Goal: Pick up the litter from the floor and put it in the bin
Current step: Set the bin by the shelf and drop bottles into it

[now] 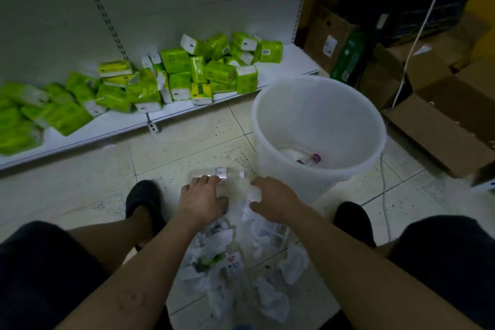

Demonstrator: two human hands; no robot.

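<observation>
A clear plastic bottle (223,172) lies on its side on the tiled floor, just left of the white bin (267,126). My left hand (202,197) reaches down with fingers spread, its fingertips resting on the bottle's near side and the thumb apart. My right hand (274,199) curls around a crumpled white paper wad (255,193), which sits between thumb and fingers. A heap of crumpled white tissues and wrappers (233,262) covers the floor between my knees. Inside the bin lies a bottle with a purple cap (312,158).
A low white shelf (112,126) with several green tissue packs (214,69) runs along the back left. Cardboard boxes (439,126) stand behind and right of the bin. A white cable (384,187) trails over the floor at right. My dark shoes (144,201) flank the litter.
</observation>
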